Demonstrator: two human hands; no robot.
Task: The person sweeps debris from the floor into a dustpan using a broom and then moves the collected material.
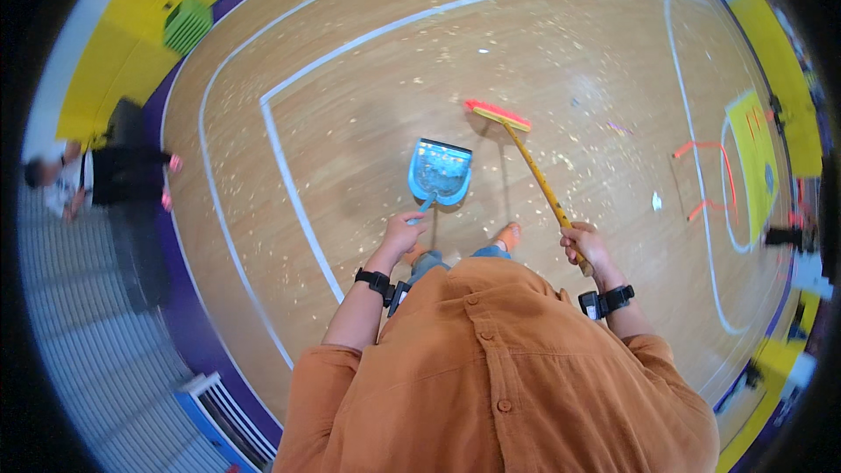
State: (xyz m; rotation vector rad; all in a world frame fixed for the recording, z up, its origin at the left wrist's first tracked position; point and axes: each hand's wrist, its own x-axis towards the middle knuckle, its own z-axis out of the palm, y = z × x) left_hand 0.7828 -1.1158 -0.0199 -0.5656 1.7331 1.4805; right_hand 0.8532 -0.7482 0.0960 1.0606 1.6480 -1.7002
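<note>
My left hand (402, 234) grips the handle of a blue long-handled dustpan (440, 171), whose pan has bits of debris in it and its dark front lip facing away from me. In my right hand (585, 246) is the yellow handle of a broom (539, 177). The broom's head (499, 115), with pink-red bristles, is beyond the dustpan and to its right, apart from it. Small pale scraps (460, 46) lie scattered over the wooden floor around both tools.
White lines (289, 174) cross the floor. Orange-red frames (726, 164) and a yellow mat (752, 171) are at the right. A person (105, 174) is at the far left, near a green slatted object (188, 26). A crumpled white scrap (656, 201) lies right of the broom.
</note>
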